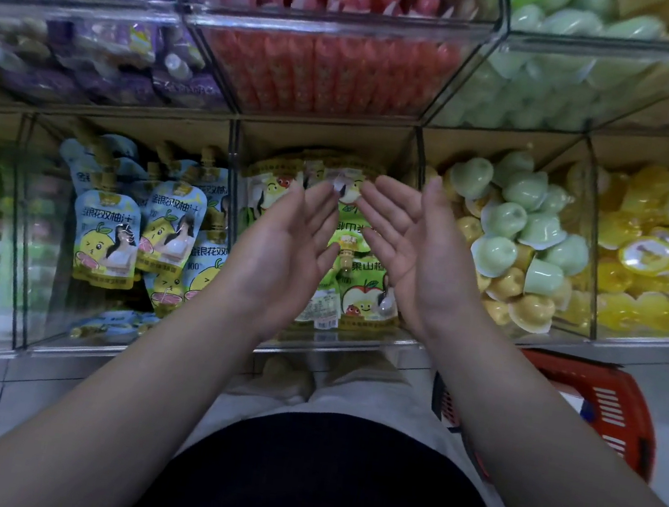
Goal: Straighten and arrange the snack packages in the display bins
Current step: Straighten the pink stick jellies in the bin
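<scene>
Display bins [333,25]: clear-walled boxes in two stepped rows fill the upper half of the view. They tilt toward the person, so the stock faces a shopper.
Centre bin [334,340]: sits in the lower row, straight ahead of the person. It holds the snack packages that both hands are reaching over.
Red basket [610,408]: plastic, on the tiled floor at lower right, below the bins' front edge and beside the right arm. Its contents cannot be seen.
Left hand [283,242]: spread flat, palm turned inward and up, fingers straight, holding nothing. It hovers over the left part of the centre bin.
Right hand [407,237]: mirrors the left, flat and empty, palm facing it across a narrow gap. Whether any fingertip touches a pouch cannot be told.
Likely purpose: with palms facing, the hands seem set to squeeze the pile from both sides and square it up.
Blue pouches [108,232]: spouted drink pouches in the bin just left of centre, overlapping with printed faces forward.
Green apple pouches [365,295]: spouted, lying overlapped in the centre bin, several skewed, partly hidden behind the hands. These look like the ones needing straightening.
Jelly cups [523,193]: pale green and yellow, heaped loose in the bin just right of centre.
</scene>
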Motion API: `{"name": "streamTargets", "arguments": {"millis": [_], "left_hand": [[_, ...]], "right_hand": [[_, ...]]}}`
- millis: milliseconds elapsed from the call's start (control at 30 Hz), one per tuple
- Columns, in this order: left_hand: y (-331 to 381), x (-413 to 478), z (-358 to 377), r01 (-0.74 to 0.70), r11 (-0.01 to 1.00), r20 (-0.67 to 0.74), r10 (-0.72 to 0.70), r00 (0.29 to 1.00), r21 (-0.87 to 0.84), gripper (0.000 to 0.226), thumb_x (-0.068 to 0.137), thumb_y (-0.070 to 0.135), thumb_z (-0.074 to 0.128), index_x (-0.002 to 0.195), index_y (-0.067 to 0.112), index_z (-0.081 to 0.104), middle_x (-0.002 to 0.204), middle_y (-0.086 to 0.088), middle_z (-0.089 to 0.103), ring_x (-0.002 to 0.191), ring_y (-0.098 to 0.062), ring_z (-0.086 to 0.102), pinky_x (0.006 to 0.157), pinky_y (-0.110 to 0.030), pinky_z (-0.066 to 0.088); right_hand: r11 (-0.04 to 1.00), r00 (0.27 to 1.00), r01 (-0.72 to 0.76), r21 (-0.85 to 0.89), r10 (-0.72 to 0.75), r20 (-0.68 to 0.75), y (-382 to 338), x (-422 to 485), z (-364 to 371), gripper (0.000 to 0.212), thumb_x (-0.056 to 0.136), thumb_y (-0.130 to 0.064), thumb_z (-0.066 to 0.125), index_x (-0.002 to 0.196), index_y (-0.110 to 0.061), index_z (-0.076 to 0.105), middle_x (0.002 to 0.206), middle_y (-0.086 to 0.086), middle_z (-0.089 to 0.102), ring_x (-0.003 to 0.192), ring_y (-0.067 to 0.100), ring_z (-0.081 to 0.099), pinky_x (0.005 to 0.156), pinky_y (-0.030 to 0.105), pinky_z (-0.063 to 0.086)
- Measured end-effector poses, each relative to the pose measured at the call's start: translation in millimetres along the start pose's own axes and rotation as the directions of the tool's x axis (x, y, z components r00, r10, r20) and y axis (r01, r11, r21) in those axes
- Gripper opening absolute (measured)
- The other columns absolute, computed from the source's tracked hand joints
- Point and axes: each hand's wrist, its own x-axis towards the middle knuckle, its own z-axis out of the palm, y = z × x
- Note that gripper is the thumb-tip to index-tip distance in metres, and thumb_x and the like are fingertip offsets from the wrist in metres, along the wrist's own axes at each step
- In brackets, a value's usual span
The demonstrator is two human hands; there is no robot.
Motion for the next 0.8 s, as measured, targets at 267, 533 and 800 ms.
{"name": "streamTargets", "arguments": {"millis": [267,533,800], "left_hand": [[27,-5,44,-0.09,0.995,0.061,0.092,0.994,-0.03,0.057,0.106,0.043,0.017,0.152,0.013,0.03,0.159,-0.002,0.032,0.147,-0.013,0.026,0.12,-0.037,0.02],[48,-7,85,-0.184,0.982,0.152,0.187,0.971,-0.032,0.057,0.106,0.043,0.016,0.152,0.013,0.03,0.158,-0.002,0.033,0.146,-0.013,0.028,0.12,-0.038,0.018],[74,1,125,-0.282,0.959,0.186,0.283,0.941,-0.032,0.058,0.106,0.044,0.014,0.152,0.012,0.03,0.157,-0.001,0.036,0.145,-0.012,0.031,0.116,-0.035,0.021]], "right_hand": [[0.995,0.993,0.095,0.042,-0.098,0.073,-49,-9,-2,0.057,0.103,-0.047,0.022,0.132,-0.009,0.053,0.135,0.009,0.061,0.122,0.013,0.06,0.105,0.029,0.046],[0.979,0.971,0.195,0.052,-0.2,0.132,-90,-15,-11,0.056,0.102,-0.047,0.023,0.13,-0.011,0.054,0.134,0.007,0.062,0.122,0.011,0.06,0.105,0.028,0.046],[0.958,0.941,0.279,0.062,-0.286,0.179,-132,-5,-28,0.058,0.102,-0.049,0.022,0.131,-0.011,0.054,0.134,0.006,0.063,0.123,0.011,0.06,0.104,0.027,0.046]]}}
